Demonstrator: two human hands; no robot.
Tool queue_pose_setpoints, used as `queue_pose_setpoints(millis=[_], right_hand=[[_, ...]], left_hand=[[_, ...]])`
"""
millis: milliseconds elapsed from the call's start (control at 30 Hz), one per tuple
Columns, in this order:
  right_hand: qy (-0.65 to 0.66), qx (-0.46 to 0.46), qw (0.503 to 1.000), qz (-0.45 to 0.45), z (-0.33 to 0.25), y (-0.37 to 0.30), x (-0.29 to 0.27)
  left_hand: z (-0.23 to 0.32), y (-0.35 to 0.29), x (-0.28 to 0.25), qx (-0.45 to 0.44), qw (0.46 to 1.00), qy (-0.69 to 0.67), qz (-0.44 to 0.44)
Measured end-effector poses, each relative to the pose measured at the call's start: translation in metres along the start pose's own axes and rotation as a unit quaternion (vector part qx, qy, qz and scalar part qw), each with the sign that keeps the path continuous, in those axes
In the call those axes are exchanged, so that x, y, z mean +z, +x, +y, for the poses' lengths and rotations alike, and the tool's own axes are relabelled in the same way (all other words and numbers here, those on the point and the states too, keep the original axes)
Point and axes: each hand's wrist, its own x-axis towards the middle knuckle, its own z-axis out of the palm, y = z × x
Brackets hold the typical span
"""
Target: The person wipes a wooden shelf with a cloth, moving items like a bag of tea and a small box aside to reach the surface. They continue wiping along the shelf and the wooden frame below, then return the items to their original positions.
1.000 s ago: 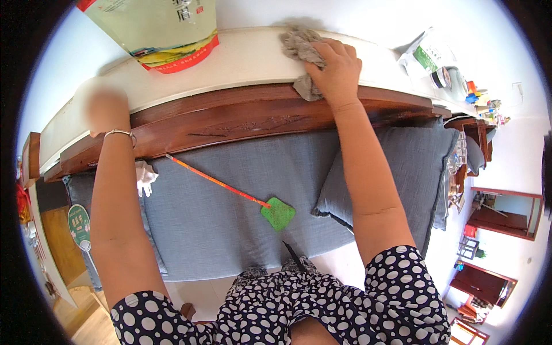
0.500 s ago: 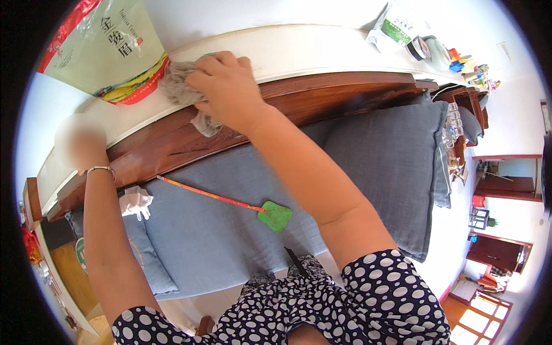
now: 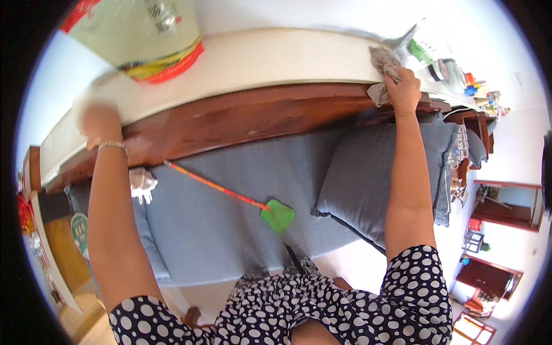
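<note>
Right hand has swept to two o'clock, clutching grey cloth (left hand blurred, can't tell), where overreach could topple that white pouch!

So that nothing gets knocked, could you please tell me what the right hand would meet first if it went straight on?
Probably the white bag, just beyond the right hand and its cloth; depth is unclear, so it might pass beside it to the wall.
</note>
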Motion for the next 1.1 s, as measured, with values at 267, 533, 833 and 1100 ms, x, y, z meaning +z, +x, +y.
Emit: queue_pose_setpoints(millis=[267,533,833,1100], right_hand=[[0.202,-0.208,0.957,0.029,-0.156,-0.051,-0.021],[0.235,-0.268,0.934,-0.007,-0.264,-0.073,-0.035],[0.275,-0.336,0.895,-0.108,-0.281,-0.062,-0.05],[0.195,-0.229,0.954,-0.004,-0.058,-0.014,-0.007]], left_hand=[[-0.024,0.018,0.051,-0.035,0.999,-0.001,0.034],[0.003,0.005,0.037,-0.007,1.0,-0.015,0.006],[-0.049,0.059,0.071,0.196,0.966,0.168,0.021],[-0.01,0.011,0.029,0.125,0.989,0.075,0.028]])
